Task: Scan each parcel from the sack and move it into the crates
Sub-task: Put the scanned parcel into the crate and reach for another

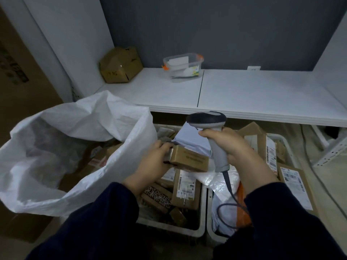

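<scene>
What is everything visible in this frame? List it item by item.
sack: one, white, at left, mouth open
small parcel: one, brown, in left hand above the crates
scanner: one, grey with dark head, corded, in right hand
crates: two, pale grey, side by side below the shelf
parcels: many, brown boxes and white bags, inside crates
shelf: one, white, behind crates
cardboard box: one, brown, shelf's back left
clear tub: one, orange clips, on shelf
left hand: one, fingers grip small parcel
right hand: one, fingers curled round scanner
</scene>
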